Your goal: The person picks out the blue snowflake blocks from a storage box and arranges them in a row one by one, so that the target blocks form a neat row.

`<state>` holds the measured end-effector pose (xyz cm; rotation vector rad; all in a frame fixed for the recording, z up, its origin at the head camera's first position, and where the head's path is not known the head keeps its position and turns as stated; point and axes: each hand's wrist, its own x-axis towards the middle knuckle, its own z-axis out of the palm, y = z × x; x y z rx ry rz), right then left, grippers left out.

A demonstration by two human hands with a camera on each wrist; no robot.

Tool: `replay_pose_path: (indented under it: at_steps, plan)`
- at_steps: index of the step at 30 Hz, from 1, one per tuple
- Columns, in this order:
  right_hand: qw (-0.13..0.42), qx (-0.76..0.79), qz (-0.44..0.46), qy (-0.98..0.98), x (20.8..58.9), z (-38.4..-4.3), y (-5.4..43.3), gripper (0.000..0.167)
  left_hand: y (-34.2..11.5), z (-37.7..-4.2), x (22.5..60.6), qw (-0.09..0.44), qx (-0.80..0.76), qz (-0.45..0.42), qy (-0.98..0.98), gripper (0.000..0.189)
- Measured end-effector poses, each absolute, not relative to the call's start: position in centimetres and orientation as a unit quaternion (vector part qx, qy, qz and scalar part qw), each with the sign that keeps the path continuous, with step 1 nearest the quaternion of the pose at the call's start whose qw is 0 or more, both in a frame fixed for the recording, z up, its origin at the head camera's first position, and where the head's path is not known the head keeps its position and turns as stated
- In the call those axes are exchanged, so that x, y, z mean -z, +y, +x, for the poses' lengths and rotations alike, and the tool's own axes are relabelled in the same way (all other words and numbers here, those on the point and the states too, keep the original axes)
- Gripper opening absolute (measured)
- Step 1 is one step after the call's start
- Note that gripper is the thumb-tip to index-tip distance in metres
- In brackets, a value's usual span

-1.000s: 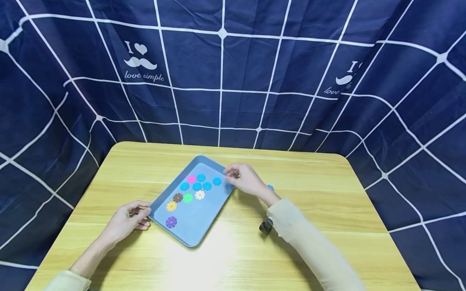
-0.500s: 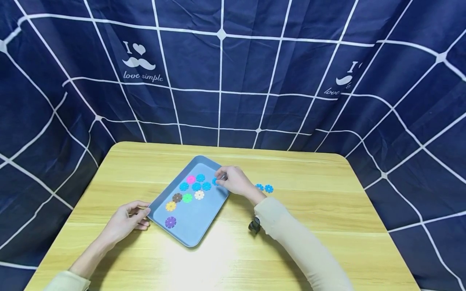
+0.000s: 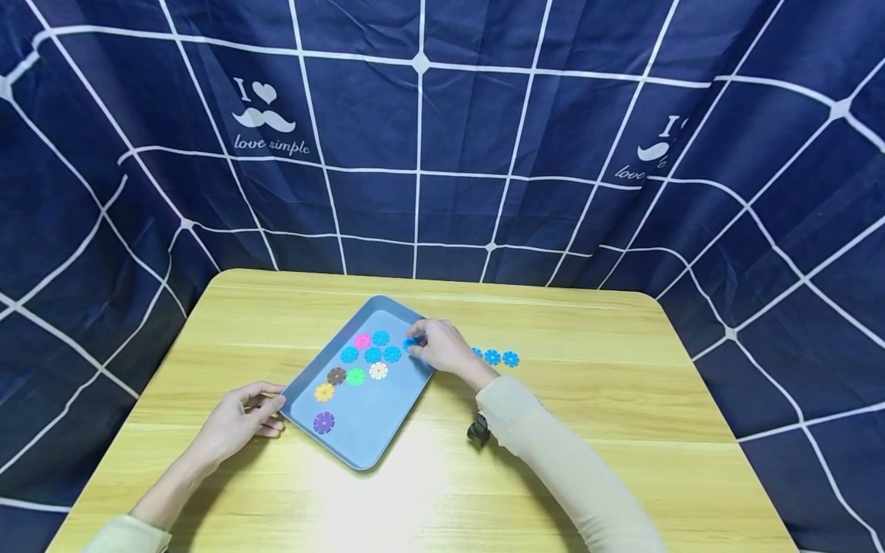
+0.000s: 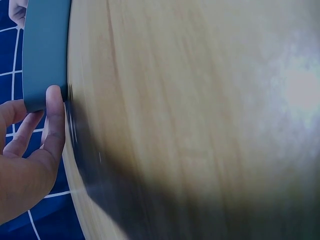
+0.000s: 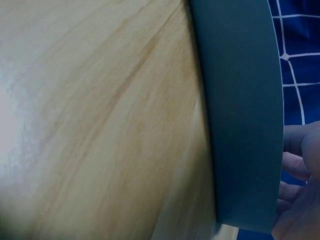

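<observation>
A blue-grey tray [image 3: 373,430] lies slanted on the table, bearing several notched plastic snowflake discs. Its left corner is held by my left hand [image 3: 238,418], and the left wrist view has fingertips [image 4: 55,95] against the tray's outer wall [image 4: 46,55]. My right hand [image 3: 445,346] reaches over the far right side of the tray and pinches a blue snowflake disc [image 3: 411,342], partly covered by the fingers. In the right wrist view the tray wall [image 5: 240,115] hides the disc and the fingertips; part of my right hand [image 5: 300,175] shows beyond it.
A row of blue snowflake discs [image 3: 492,357] lies on the wooden table [image 3: 588,430] right of the tray, partly behind my right wrist. Other discs in the tray include a pink disc [image 3: 362,341] and a purple disc [image 3: 324,422]. A dark checked curtain [image 3: 456,207] surrounds the table.
My right hand has moved left, further over the tray, to the blue disc near the tray's right side. More blue discs on the table are uncovered. The left hand stays at the corner.
</observation>
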<state>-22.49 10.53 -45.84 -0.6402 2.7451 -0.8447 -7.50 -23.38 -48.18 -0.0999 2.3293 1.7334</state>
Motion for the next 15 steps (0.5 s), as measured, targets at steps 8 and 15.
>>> replay_pose_path:
  at_steps: [8, 15]
  plan:
    - [0.101, 0.262, -0.226, 0.933, 46.22, -22.56, 10.03, 0.029, -23.38, -7.49, 48.34, 0.118, -0.594, -0.035, 0.795, 0.04]
    - [0.098, 0.246, -0.238, 0.934, 46.39, -22.45, 9.88, 0.03, -23.4, -7.47, 48.45, 0.116, -0.593, -0.034, 0.796, 0.039]
